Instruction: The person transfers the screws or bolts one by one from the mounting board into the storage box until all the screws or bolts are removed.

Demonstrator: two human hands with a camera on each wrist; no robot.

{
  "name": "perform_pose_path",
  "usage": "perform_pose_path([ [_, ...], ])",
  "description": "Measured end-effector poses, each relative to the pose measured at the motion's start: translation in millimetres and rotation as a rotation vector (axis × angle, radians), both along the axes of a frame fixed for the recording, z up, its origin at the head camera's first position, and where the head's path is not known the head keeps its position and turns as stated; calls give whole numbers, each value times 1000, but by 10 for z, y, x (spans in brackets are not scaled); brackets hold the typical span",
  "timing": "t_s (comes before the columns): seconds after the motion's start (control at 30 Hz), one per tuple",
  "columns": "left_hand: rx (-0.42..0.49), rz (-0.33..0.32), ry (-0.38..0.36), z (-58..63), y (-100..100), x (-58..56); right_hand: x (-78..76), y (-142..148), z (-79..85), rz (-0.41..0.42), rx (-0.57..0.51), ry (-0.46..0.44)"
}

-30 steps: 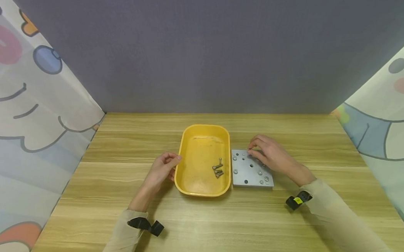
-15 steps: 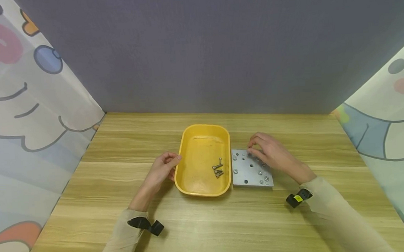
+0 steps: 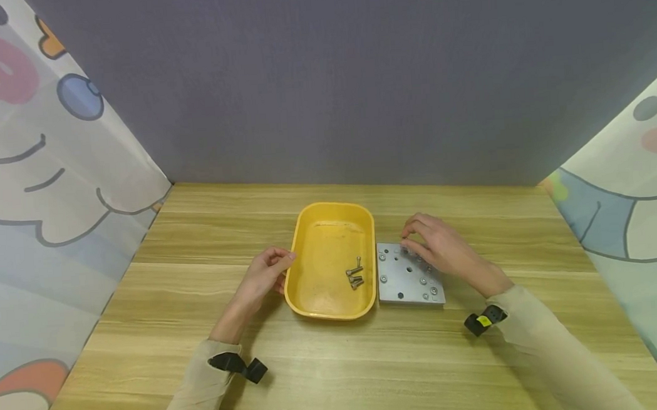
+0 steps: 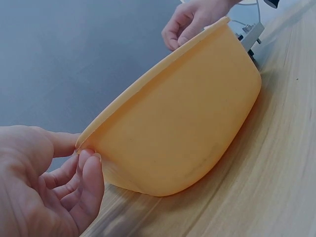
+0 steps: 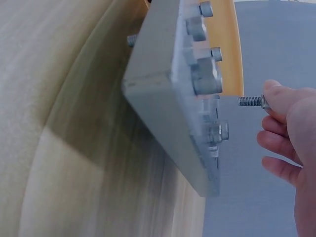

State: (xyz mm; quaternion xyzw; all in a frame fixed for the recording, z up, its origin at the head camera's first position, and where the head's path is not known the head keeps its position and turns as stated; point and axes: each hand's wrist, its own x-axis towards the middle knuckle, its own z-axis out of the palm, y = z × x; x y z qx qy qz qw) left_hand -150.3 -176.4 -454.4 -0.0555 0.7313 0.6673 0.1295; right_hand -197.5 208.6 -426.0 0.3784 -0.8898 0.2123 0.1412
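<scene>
My left hand [image 3: 264, 275] pinches the left rim of a yellow plastic tray [image 3: 324, 299] between thumb and fingers. Several loose bolts [image 3: 354, 271] lie in the tray's right half. Right beside it is a silver metal plate [image 3: 409, 285] with holes and several bolts seated in it. Over the plate's far edge, my right hand [image 3: 444, 245] holds a small bolt [image 5: 251, 101] by its head, pinched in the fingertips. In the right wrist view its threaded end points at the plate's top face, with a gap between them.
Everything rests on a wood-grain table [image 3: 328, 380]. A grey panel [image 3: 333, 92] rises behind it, and cartoon-print curtains [image 3: 66, 171] hang at both sides. A bolt end [image 5: 132, 40] sticks out beneath the plate.
My right hand has risen slightly and shifted a little away from me over the plate's far edge. The left hand, the tray and the plate have stayed in place.
</scene>
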Motion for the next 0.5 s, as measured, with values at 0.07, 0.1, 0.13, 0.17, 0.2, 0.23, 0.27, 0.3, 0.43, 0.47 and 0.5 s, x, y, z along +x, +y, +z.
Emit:
perform_pose_path([
  [0.07,-1,-4,1,-3,-4,-1,-4,-11,12,3,-2,4],
  [0.1,-1,-2,0,-6,-7,-2,-6,-18,20,5,-3,7],
  [0.13,1,1,-2,-7,-8,-2,-10,-24,27,9,-4,10],
  [0.17,-1,0,-2,-8,-10,-1,-13,-32,34,12,-5,13],
  [0.2,-3,-3,0,-9,-13,-1,-17,-39,40,15,-3,17],
  [0.23,-4,-5,1,-8,-14,0,-21,-46,48,18,-1,20],
  [0.27,-4,-3,0,-6,-12,1,-23,-55,57,21,4,22],
  [0.3,-4,-2,0,-6,-11,2,-24,-63,64,23,11,20],
  [0.43,-2,-5,0,-7,-2,2,-27,-96,102,27,45,7],
  [0.47,-1,-5,0,-7,0,3,-27,-105,113,28,51,4],
  [0.5,-2,-6,1,-8,0,2,-30,-114,121,30,55,1],
])
